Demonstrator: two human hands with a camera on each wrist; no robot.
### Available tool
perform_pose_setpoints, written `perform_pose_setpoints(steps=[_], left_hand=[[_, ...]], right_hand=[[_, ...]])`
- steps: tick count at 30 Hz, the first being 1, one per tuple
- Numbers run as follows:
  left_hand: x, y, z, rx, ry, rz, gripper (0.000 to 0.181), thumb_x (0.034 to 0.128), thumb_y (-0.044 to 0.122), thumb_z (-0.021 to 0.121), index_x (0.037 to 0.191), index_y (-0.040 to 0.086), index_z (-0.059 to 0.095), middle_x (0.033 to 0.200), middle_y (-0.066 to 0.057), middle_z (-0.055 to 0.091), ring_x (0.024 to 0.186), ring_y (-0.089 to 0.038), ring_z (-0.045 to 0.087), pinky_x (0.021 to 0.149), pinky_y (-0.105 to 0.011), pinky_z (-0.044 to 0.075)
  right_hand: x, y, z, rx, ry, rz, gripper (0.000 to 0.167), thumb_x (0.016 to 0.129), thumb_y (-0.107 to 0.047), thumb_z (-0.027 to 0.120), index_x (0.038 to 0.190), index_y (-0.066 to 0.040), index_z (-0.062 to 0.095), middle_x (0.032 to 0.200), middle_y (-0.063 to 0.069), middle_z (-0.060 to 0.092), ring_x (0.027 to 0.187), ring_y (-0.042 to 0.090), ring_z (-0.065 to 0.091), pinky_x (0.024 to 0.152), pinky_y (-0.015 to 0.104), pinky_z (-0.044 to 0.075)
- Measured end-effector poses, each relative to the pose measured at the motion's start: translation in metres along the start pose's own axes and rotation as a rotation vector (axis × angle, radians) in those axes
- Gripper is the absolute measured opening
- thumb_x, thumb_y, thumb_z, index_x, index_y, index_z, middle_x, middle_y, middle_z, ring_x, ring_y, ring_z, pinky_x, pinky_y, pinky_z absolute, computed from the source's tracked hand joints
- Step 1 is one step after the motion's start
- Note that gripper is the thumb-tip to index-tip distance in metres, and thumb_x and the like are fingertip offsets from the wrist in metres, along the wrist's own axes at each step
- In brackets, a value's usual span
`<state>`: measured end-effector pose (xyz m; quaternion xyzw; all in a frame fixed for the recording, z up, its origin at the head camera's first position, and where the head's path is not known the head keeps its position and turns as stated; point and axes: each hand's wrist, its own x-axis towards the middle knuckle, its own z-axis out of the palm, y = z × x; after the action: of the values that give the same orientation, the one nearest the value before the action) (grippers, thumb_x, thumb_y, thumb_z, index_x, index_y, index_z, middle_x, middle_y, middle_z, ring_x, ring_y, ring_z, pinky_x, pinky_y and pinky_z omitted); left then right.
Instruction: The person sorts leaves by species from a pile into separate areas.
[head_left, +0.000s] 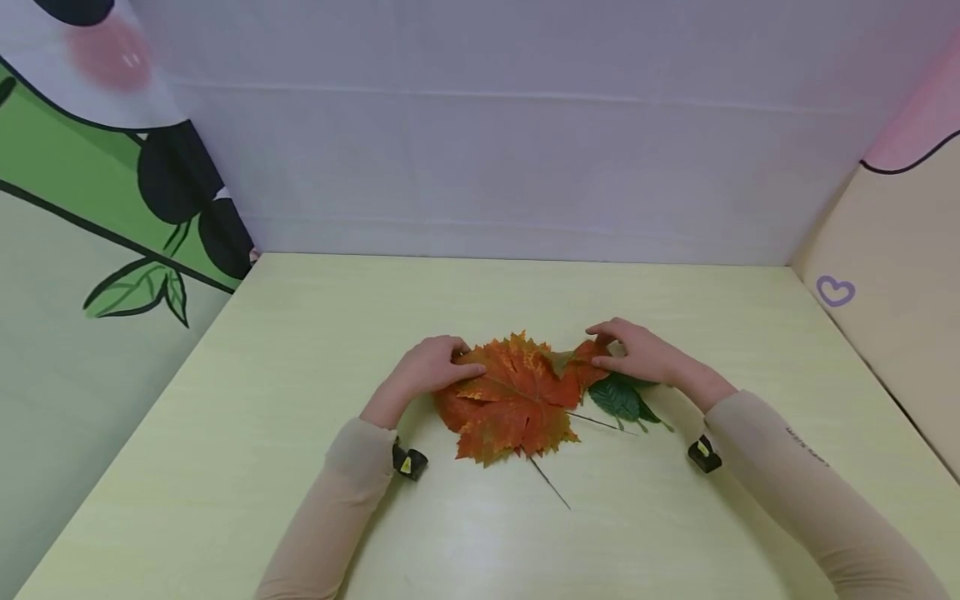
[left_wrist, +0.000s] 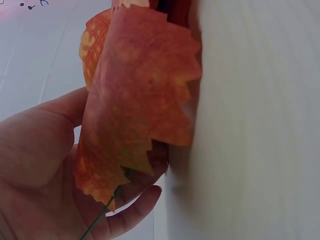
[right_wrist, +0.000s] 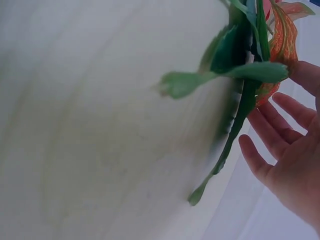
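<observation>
In the head view, my left hand [head_left: 431,365] grips the left edge of a cluster of orange artificial maple leaves [head_left: 517,392], thumb on top. The left wrist view shows an orange leaf [left_wrist: 140,80] with a toothed edge between that hand's thumb and curled fingers [left_wrist: 142,202]. My right hand [head_left: 637,350] pinches a smaller orange leaf [head_left: 585,367] at the cluster's right side. In the right wrist view, this orange leaf [right_wrist: 283,40] lies between thumb and fingers, partly hidden by greenery. Green artificial leaves [head_left: 621,396] lie just below the right hand.
Thin dark stems [head_left: 550,482] stick out from the leaves toward the front of the pale table [head_left: 480,550]. A plain wall [head_left: 480,175] stands behind the table, with printed panels at the left and right sides. Both wrists carry small black devices [head_left: 705,454].
</observation>
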<state>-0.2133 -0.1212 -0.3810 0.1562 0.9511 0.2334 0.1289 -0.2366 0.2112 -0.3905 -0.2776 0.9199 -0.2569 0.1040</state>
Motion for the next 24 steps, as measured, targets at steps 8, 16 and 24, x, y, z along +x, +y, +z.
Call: perform_pose_setpoints(steps=[8,16,24], left_hand=[[-0.001,0.000,-0.001,-0.019,-0.008,0.007,0.046,0.0835,0.044,0.060,0.111,0.007,0.059,0.107,-0.008,0.062,0.092,-0.021,0.058,0.079,-0.037,0.046],[0.001,-0.001,0.000,-0.059,-0.026,0.019,0.043,0.0822,0.043,0.063,0.107,0.008,0.059,0.100,-0.006,0.061,0.085,-0.018,0.055,0.077,-0.034,0.045],[0.001,-0.003,0.002,-0.119,-0.042,0.029,0.036,0.0823,0.039,0.064,0.099,0.008,0.059,0.085,-0.003,0.058,0.071,-0.015,0.049,0.066,-0.028,0.040]], right_hand=[[0.002,-0.001,-0.003,0.060,0.004,0.009,0.050,0.083,-0.024,0.066,0.125,-0.002,0.050,0.115,0.013,0.051,0.107,0.030,0.050,0.092,0.049,0.038],[0.001,0.001,-0.008,0.067,0.000,0.050,0.054,0.086,-0.031,0.062,0.128,0.000,0.047,0.121,0.015,0.050,0.109,0.031,0.049,0.092,0.050,0.038],[-0.003,0.007,-0.012,0.063,-0.045,0.059,0.047,0.091,-0.024,0.055,0.129,0.002,0.044,0.119,0.019,0.053,0.110,0.034,0.050,0.090,0.050,0.040]])
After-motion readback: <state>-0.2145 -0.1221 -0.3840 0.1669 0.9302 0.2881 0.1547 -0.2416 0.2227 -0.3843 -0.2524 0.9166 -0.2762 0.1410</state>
